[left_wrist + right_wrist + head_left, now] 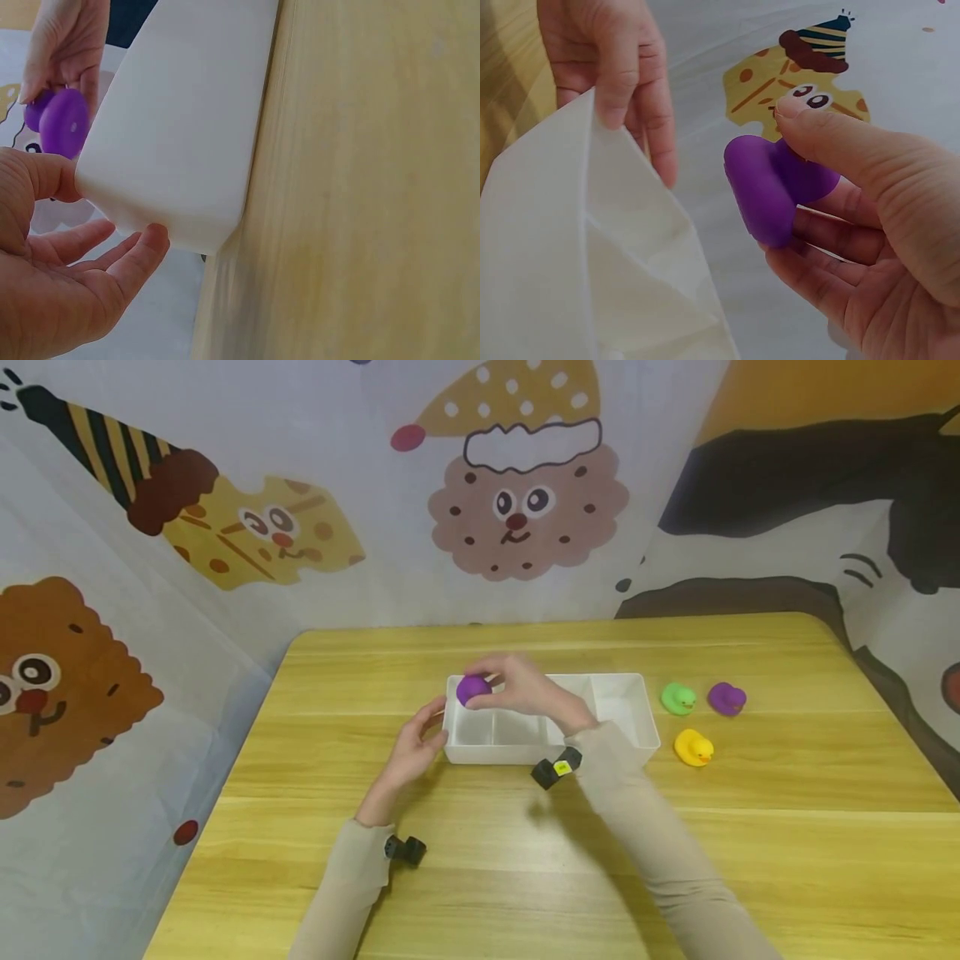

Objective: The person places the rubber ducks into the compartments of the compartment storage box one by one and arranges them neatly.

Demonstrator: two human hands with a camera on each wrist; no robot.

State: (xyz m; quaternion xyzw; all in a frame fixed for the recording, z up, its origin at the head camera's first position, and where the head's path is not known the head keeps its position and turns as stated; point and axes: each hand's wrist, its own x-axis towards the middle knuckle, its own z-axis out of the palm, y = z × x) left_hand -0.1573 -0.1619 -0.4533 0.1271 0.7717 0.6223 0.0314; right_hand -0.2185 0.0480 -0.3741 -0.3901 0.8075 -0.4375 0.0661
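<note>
My right hand [525, 685] pinches a purple rubber duck [761, 187] between thumb and fingers, above the left end compartment of a long white divided box [495, 754]. The duck's flat underside shows in the left wrist view, its head partly hidden by the fingers. At the box's left end, my left hand [412, 747] holds the corner. Its thumb lies at the rim and its fingertips [156, 236] rest against the end wall.
Right of the box stand a green duck [678, 698], a second purple duck [727, 698] and a yellow duck [693, 747]. All are on the wooden table [480, 860], whose back edge meets a cartoon-printed cloth [375, 597].
</note>
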